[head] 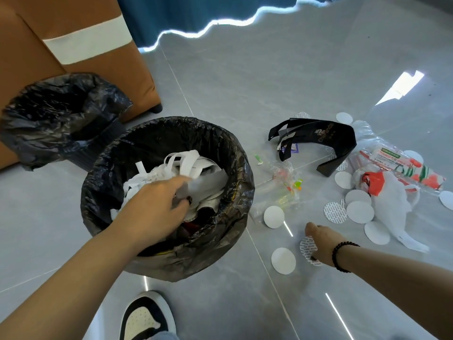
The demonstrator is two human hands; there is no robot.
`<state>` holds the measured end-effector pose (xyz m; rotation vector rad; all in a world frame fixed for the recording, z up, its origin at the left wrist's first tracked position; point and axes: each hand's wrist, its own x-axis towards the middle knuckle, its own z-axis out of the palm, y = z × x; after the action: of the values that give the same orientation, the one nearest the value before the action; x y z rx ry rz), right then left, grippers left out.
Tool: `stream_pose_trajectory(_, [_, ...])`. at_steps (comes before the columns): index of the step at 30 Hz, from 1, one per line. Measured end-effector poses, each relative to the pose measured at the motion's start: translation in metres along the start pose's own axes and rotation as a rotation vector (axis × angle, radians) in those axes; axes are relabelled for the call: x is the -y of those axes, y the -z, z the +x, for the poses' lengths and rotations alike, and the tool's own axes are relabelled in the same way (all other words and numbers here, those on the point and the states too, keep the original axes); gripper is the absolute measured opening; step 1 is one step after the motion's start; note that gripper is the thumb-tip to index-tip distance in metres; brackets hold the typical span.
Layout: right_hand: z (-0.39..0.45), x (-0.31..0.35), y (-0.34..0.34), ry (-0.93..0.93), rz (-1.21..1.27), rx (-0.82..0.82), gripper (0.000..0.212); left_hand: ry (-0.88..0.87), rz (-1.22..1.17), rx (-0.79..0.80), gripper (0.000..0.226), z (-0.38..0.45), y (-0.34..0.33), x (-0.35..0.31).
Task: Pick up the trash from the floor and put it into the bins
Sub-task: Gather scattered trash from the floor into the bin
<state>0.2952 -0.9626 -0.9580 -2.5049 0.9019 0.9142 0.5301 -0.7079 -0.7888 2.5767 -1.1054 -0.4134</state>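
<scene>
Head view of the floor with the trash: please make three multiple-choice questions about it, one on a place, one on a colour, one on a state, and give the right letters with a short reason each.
1. Where is the left hand?
A. over the nearer bin, on the white paper
B. on the floor beside the shoe
C. inside the farther bin

2. What colour are the liners of both bins?
A. blue
B. black
C. white

3. What is the state of the farther bin?
A. tipped over
B. heaped with paper
C. upright, no trash visible in it

Answers:
1. A: the fingers rest on the white paper heaped in the nearer bin.
2. B: both bags are glossy black.
3. C: it stands upright and only dark liner shows inside.
</scene>
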Motion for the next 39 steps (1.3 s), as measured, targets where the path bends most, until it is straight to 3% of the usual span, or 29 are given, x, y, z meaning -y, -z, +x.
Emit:
stream_pose_trajectory(1, [-0.001, 0.000, 0.002, -0.002, 0.006, 0.023, 0.037, -0.020, 0.003, 0.019, 0.009, -0.004, 0.000, 0.002])
stream_pose_trajectory(2, [-0.001, -0.001, 0.004, -0.004, 0.012, 0.046, 0.035, -0.037, -0.014, 0.027, 0.014, -0.010, -0.001, 0.003])
stream_pose_trajectory(6, [0.000, 0.001, 0.015, 0.014, 0.086, 0.039, 0.035, -0.082, -0.091, 0.004, 0.051, -0.027, -0.013, 0.006])
stream_pose_trajectory(11, [-0.004, 0.022, 0.016, 0.099, 0.257, 0.062, 0.045, -0.148, -0.146, -0.261, 0.034, -0.035, -0.022, 0.003])
stream_pose_trajectory(16, [-0.014, 0.048, -0.012, 0.137, 0.122, 0.140, 0.055, -0.488, 0.002, -0.154, 0.032, -0.042, -0.022, 0.004])
stream_pose_trajectory(23, [-0.019, 0.049, -0.025, 0.222, -0.060, -0.078, 0.047, -0.519, -0.032, -0.164, 0.020, -0.041, -0.026, 0.008])
stream_pose_trajectory(25, [-0.015, 0.044, -0.022, 0.207, -0.049, -0.072, 0.039, -0.519, -0.037, -0.163, 0.017, -0.040, -0.026, 0.008])
stream_pose_trajectory(28, [-0.013, 0.043, -0.011, 0.134, 0.153, 0.020, 0.023, -0.510, -0.041, -0.157, 0.012, -0.041, -0.026, 0.007])
stream_pose_trajectory(30, [-0.010, 0.046, 0.003, 0.133, 0.305, -0.034, 0.021, -0.497, -0.033, -0.154, 0.013, -0.041, -0.026, 0.006])
stream_pose_trajectory(39, [-0.028, 0.090, 0.158, 0.236, 1.234, -0.684, 0.013, -0.518, -0.036, -0.164, 0.014, -0.041, -0.029, 0.008])
